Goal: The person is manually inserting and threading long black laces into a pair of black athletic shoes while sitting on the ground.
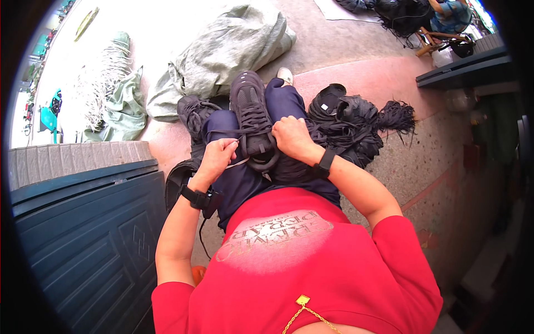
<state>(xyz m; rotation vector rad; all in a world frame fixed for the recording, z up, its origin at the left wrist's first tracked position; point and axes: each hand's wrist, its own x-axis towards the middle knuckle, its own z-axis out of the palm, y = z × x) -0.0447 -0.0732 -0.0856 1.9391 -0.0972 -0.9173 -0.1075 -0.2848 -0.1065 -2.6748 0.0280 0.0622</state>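
Observation:
A black sneaker (251,103) rests on my lap between my hands, toe pointing away, with dark laces (255,123) across its front. At the left of its opening, my left hand (221,156) is closed in a pinch on a shoelace; the fingertips hide most of the held part. My right hand (293,136) is curled against the right side of the sneaker, near the lacing, and grips that edge. A thin pale strip (238,163) shows beneath my left fingers. Another black shoe (194,111) lies beyond my left knee.
A heap of black shoes and laces (350,122) lies right of my legs. A large grey-green sack (222,53) stands ahead. Farther left are white cords (108,78) and a green sack (125,106). Blue door panels (94,239) flank my left; another person (450,16) sits far right.

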